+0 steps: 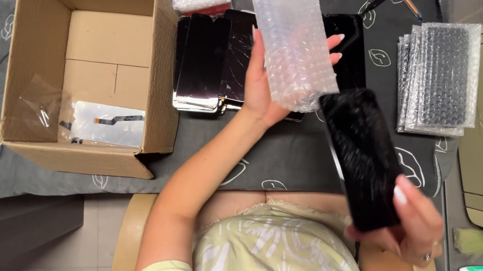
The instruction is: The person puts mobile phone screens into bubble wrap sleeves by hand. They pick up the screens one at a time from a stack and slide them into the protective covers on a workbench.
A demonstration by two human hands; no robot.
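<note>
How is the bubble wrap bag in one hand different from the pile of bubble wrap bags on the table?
The clear bubble wrap bag is a single one, held up in the left hand; the stack of bubble wrap bags holds several, lying flat on the grey mat. The held bag looks see-through and pale, with the shiny black phone screen in the right hand at its opening; the stacked bags look dark inside. Both are bubble wrap pouches of similar shape.

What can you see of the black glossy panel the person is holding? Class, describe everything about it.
The black panel is a flat, glossy, dark rectangle with rounded corners, like a phone screen. It is tilted diagonally, its upper end at or just inside the open mouth of a clear bubble-wrap pouch, its lower end pinched by the right hand. The left hand holds the pouch. Its surface looks blurred, over a dark grey mat.
</note>
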